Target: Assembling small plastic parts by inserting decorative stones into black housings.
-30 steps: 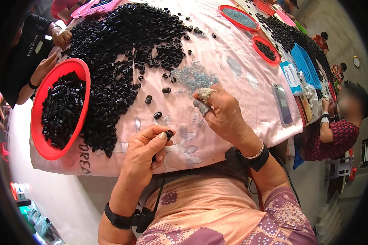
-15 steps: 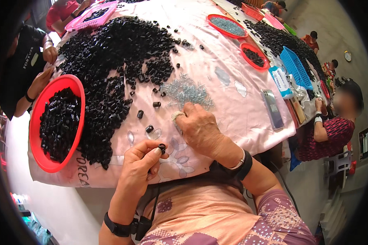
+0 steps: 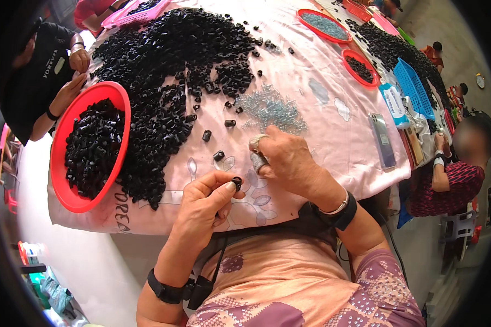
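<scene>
Between thumb and fingers, my left hand (image 3: 210,199) pinches a small black plastic cap (image 3: 237,182) with a round hollow end. To its right my right hand (image 3: 292,161) is closed, fingers pointing down over the cloth. It is at the near edge of a pile of small silvery pieces (image 3: 275,109), perhaps springs or pins. Pale wrapping shows on its fingers, and what their tips hold is hidden. A few loose black caps (image 3: 219,156) lie just beyond my left hand. A large heap of black caps (image 3: 163,65) spreads beyond them to the left.
A red basin (image 3: 126,125) full of black parts stands at left, beside a person in black. Two red trays (image 3: 375,82), a blue basket (image 3: 414,90) and a phone (image 3: 382,141) are at right on the pink cloth (image 3: 333,163). Other people sit around the tables.
My right hand has drawn back slightly from the silvery pile towards me. My left hand still holds the cap. The whole view has shifted a little.
</scene>
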`<move>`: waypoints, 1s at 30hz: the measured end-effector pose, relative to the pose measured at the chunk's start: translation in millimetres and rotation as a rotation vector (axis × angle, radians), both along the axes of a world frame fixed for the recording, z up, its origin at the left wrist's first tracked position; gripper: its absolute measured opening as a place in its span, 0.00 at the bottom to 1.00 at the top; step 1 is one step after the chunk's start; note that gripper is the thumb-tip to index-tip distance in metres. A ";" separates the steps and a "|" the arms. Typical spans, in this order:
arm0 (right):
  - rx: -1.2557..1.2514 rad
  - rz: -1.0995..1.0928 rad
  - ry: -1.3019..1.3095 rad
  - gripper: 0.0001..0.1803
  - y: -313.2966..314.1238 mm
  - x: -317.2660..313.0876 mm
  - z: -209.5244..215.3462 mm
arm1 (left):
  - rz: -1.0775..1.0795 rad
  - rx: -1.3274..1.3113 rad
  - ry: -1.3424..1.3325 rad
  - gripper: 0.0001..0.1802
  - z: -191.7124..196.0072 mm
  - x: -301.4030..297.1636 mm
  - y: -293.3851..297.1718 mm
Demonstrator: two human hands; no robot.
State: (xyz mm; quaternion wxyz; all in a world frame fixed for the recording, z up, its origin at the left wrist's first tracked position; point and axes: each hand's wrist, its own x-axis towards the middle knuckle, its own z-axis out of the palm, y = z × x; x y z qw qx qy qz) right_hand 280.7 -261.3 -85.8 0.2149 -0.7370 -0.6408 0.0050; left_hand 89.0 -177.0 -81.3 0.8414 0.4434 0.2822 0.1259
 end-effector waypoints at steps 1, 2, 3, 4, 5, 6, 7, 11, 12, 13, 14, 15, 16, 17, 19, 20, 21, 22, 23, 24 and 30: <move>0.020 0.027 0.024 0.13 -1.4 -0.7 3.9 | 0.006 -0.002 0.004 0.08 -0.4 -0.6 0.5; 0.017 0.032 0.027 0.13 -0.6 -3.4 7.2 | 0.010 -0.002 0.004 0.08 -0.7 -1.2 1.0; -0.004 0.025 0.474 0.12 0.1 -6.4 9.7 | 0.014 -0.002 0.003 0.08 -1.6 -1.8 1.3; -0.027 0.015 0.920 0.11 0.8 -9.4 11.8 | 0.019 -0.005 0.005 0.08 -1.4 -2.1 1.4; -0.032 0.019 0.922 0.11 1.7 -13.6 13.7 | 0.018 -0.002 0.012 0.08 -0.4 -2.3 1.2; 0.013 0.034 1.122 0.10 1.6 -19.6 16.6 | 0.012 0.001 0.017 0.08 1.0 -2.7 1.0; 0.060 0.050 1.322 0.10 0.9 -24.1 17.7 | 0.014 -0.001 0.016 0.08 1.3 -2.8 0.7; 0.062 0.128 1.394 0.10 -2.9 -33.2 11.9 | 0.008 0.005 -0.014 0.07 0.7 -3.7 0.1; 0.060 0.131 1.393 0.10 -3.3 -34.0 11.3 | 0.014 0.004 -0.020 0.07 0.5 -3.7 -0.3; 0.090 0.145 1.366 0.10 -3.5 -34.4 10.3 | 0.018 0.004 -0.021 0.07 0.4 -3.7 -0.6; 0.121 0.158 1.337 0.09 -3.6 -35.0 9.1 | 0.023 0.009 -0.029 0.07 0.3 -3.6 -0.9; 0.119 0.160 1.337 0.09 -3.9 -36.2 7.2 | 0.027 0.014 -0.037 0.06 -0.1 -3.4 -0.9; 0.117 0.145 1.363 0.09 -4.3 -37.7 5.0 | 0.029 0.014 -0.037 0.06 -0.2 -3.4 -1.0; 0.115 0.129 1.389 0.08 -4.5 -38.8 3.1 | 0.036 0.036 -0.027 0.06 -0.2 -3.4 -1.2; 0.149 0.140 1.343 0.08 -4.7 -39.8 0.1 | 0.047 0.059 -0.015 0.06 0.1 -3.5 -2.2; 0.185 0.147 1.296 0.08 -4.8 -40.3 -0.6 | 0.045 0.073 -0.023 0.06 0.0 -3.3 -2.7; 0.182 0.151 1.297 0.08 -5.6 -39.8 -0.4 | 0.045 0.088 -0.029 0.06 0.0 -3.4 -2.9; 0.203 0.170 1.104 0.09 -7.6 -38.0 0.1 | 0.049 0.088 -0.028 0.06 0.4 -3.4 -3.2; 0.223 0.188 0.911 0.11 -9.2 -36.6 0.7 | 0.045 0.071 -0.034 0.06 0.9 -3.2 -3.3; 0.222 0.191 0.914 0.11 -9.9 -36.4 1.0 | 0.040 0.054 -0.038 0.05 1.0 -3.3 -3.5; 0.314 0.265 0.639 0.17 -11.9 -37.1 6.3 | 0.088 0.055 -0.038 0.06 -0.4 -2.2 -5.1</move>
